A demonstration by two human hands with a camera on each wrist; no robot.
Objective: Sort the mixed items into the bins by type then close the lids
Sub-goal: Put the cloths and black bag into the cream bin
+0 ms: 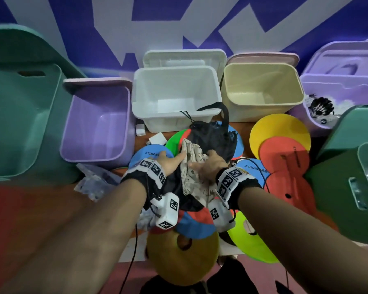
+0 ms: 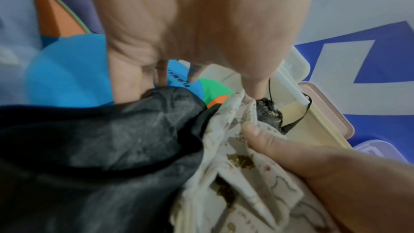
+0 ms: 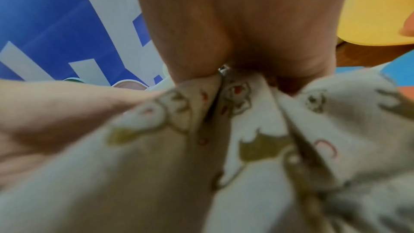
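A cream patterned cloth (image 1: pixel 190 152) (image 2: pixel 241 174) (image 3: pixel 246 148) lies bunched over a black drawstring bag (image 1: pixel 212 136) (image 2: pixel 100 148) on a heap of coloured discs. My right hand (image 1: pixel 208 164) (image 3: pixel 235 56) grips a gathered fold of the cloth, and its thumb (image 2: pixel 257 130) presses on the fabric. From the left my left hand (image 1: pixel 174 161) (image 2: pixel 224 59) reaches in with fairly straight fingers, and one fingertip (image 2: pixel 253 91) touches the cloth's upper edge. Open bins stand behind: purple (image 1: pixel 98 128), white (image 1: pixel 168 85), cream (image 1: pixel 261 85).
A big teal bin (image 1: pixel 19 124) stands at the left. A lilac bin (image 1: pixel 338 92) holding items and a green bin (image 1: pixel 338 177) stand at the right. Flat discs lie around: yellow (image 1: pixel 278 128), red (image 1: pixel 285 162), lime (image 1: pixel 249 242), blue (image 1: pixel 196 227). A clear plastic bag (image 1: pixel 94 183) lies left of my wrist.
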